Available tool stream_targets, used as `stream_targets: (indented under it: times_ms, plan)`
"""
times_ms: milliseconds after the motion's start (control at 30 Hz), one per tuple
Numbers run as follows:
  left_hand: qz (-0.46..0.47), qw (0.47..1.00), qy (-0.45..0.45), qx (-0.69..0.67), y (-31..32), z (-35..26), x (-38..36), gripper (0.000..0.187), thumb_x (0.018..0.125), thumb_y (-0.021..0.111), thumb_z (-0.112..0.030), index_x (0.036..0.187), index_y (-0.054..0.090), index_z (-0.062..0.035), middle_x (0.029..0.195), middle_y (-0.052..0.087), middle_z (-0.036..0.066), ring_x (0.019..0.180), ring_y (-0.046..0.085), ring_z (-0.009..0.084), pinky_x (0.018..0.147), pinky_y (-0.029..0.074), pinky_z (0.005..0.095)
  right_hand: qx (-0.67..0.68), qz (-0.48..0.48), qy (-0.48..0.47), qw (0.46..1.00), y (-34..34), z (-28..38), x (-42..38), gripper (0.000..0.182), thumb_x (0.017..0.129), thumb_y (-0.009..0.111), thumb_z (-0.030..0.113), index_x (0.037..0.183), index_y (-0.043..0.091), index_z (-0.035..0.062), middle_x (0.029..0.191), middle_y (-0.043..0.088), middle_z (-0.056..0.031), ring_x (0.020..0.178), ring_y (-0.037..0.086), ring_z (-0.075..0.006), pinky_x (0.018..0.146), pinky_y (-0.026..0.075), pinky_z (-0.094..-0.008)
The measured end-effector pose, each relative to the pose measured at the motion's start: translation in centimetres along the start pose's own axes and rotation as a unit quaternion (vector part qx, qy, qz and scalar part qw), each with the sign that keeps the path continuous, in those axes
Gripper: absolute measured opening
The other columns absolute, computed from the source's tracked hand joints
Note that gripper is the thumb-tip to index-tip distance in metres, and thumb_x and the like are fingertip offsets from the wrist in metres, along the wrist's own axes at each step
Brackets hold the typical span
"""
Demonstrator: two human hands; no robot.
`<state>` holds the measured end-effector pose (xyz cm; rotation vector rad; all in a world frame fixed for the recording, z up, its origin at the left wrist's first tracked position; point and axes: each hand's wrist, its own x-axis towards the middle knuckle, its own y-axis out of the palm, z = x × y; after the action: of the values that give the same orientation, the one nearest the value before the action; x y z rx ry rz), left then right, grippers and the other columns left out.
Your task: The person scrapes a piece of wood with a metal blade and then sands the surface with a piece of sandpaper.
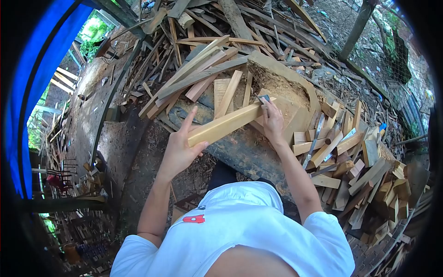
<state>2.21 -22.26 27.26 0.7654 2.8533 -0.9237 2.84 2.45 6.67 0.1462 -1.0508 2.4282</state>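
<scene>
A smooth, pale wooden board (226,123) is held in front of me, slanting up from left to right. My left hand (177,150) grips its near left end, thumb on one side and the index finger pointing up past the edge. At the board's far right end, my right hand (273,119) is closed around a small dark, flat piece (264,98) that sits against the wood. What that piece is, I cannot make out. Beneath the board lies a dark, dusty work surface (244,154).
Long sawn strips (203,74) lean beyond the board. A sawdust-covered wooden block (288,92) stands at the far right of the work surface. Short offcuts (364,171) are heaped to my right, near a metal ruler-like strip (314,138). Scrap wood (249,23) piles up behind.
</scene>
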Motion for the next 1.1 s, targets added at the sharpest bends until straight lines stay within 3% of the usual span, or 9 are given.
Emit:
stream_targets:
  times_ms: [100, 267, 367, 467, 633, 700, 833, 1000, 1100]
  plan:
    - [0.002, 1.0, 0.01, 0.016, -0.1, -0.6, 0.1, 0.089, 0.081, 0.07, 0.004, 0.156, 0.024, -0.0097, 0.111, 0.071, 0.017, 0.079, 0.07, 0.0176, 0.064, 0.058, 0.0292, 0.069, -0.057, -0.014, 0.996, 0.5, 0.7, -0.5, 0.033, 0.1, 0.055, 0.016, 0.132, 0.06, 0.0125, 0.13, 0.063, -0.0136, 0.131, 0.054, -0.0284, 0.108, 0.036, -0.0608]
    - [0.008, 0.993, 0.055, 0.103, -0.3, -0.7, 0.6, 0.09, 0.08, 0.072, 0.001, 0.156, 0.025, -0.0085, 0.111, 0.071, 0.019, 0.089, 0.073, 0.0295, 0.078, 0.057, 0.036, 0.13, 0.013, -0.181, 0.975, -4.2, 9.1, -2.6, 0.031, 0.099, 0.057, 0.016, 0.128, 0.062, 0.0069, 0.133, 0.062, -0.0138, 0.13, 0.054, -0.0304, 0.114, 0.035, -0.0477]
    - [0.009, 0.995, 0.04, 0.091, -0.3, -0.5, 0.4, 0.089, 0.079, 0.073, -0.001, 0.155, 0.027, -0.0068, 0.112, 0.07, 0.02, 0.097, 0.071, 0.034, 0.086, 0.054, 0.0388, 0.234, -0.01, 0.009, 0.972, -1.9, 3.0, -0.8, 0.028, 0.102, 0.05, 0.016, 0.125, 0.064, 0.0073, 0.127, 0.065, -0.0159, 0.127, 0.056, -0.0315, 0.115, 0.032, -0.0523]
    - [-0.006, 0.997, 0.042, 0.071, 0.1, -0.1, -0.1, 0.077, 0.078, 0.073, -0.002, 0.147, 0.04, -0.0023, 0.114, 0.069, 0.021, 0.1, 0.07, 0.0338, 0.087, 0.054, 0.0381, 0.065, -0.064, -0.001, 0.996, 0.5, -2.2, 0.4, 0.029, 0.103, 0.048, 0.019, 0.125, 0.063, 0.0054, 0.126, 0.065, -0.018, 0.125, 0.057, -0.0328, 0.114, 0.033, -0.0524]
    - [-0.009, 0.985, 0.099, 0.14, 0.0, -0.1, 0.0, 0.052, 0.077, 0.074, -0.003, 0.126, 0.06, 0.0051, 0.117, 0.067, 0.025, 0.106, 0.068, 0.0353, 0.092, 0.052, 0.0368, 0.107, -0.064, -0.106, 0.987, -2.2, 5.1, -2.1, 0.029, 0.102, 0.051, 0.017, 0.125, 0.063, 0.0041, 0.125, 0.066, -0.017, 0.121, 0.06, -0.0332, 0.111, 0.037, -0.053]
    - [0.0, 0.988, 0.086, 0.128, -0.1, -0.2, 0.0, 0.051, 0.077, 0.074, -0.003, 0.126, 0.06, 0.0047, 0.117, 0.067, 0.025, 0.106, 0.067, 0.0357, 0.093, 0.052, 0.037, 0.116, -0.053, -0.134, 0.983, -2.2, 3.0, -1.5, 0.028, 0.101, 0.053, 0.015, 0.124, 0.064, 0.0044, 0.125, 0.066, -0.0157, 0.12, 0.061, -0.0328, 0.11, 0.038, -0.0537]
    - [-0.013, 0.984, 0.119, 0.128, 0.1, 0.0, 0.0, 0.05, 0.078, 0.073, -0.003, 0.126, 0.061, 0.0038, 0.117, 0.067, 0.025, 0.107, 0.067, 0.0357, 0.093, 0.052, 0.0372, 0.045, -0.065, 0.047, 0.996, 0.4, -4.9, 1.5, 0.03, 0.102, 0.05, 0.022, 0.122, 0.066, 0.005, 0.123, 0.066, -0.0158, 0.12, 0.061, -0.0325, 0.11, 0.036, -0.0539]
    - [-0.009, 0.984, 0.106, 0.145, 0.0, -0.6, 0.2, 0.05, 0.078, 0.073, -0.003, 0.126, 0.061, 0.0044, 0.116, 0.067, 0.024, 0.105, 0.068, 0.0351, 0.092, 0.052, 0.0369, 0.115, -0.093, -0.051, 0.988, -0.9, 1.6, -1.1, 0.033, 0.103, 0.049, 0.027, 0.123, 0.065, 0.0053, 0.125, 0.065, -0.0155, 0.121, 0.059, -0.0324, 0.114, 0.032, -0.053]
    - [0.004, 0.986, 0.095, 0.137, 0.0, -0.6, 0.1, 0.05, 0.078, 0.073, -0.003, 0.126, 0.061, 0.0049, 0.114, 0.068, 0.024, 0.103, 0.069, 0.0353, 0.09, 0.052, 0.0372, 0.121, -0.086, -0.028, 0.988, 0.1, -1.8, -0.4, 0.033, 0.103, 0.05, 0.027, 0.123, 0.065, 0.006, 0.124, 0.066, -0.0164, 0.121, 0.06, -0.033, 0.114, 0.033, -0.0504]
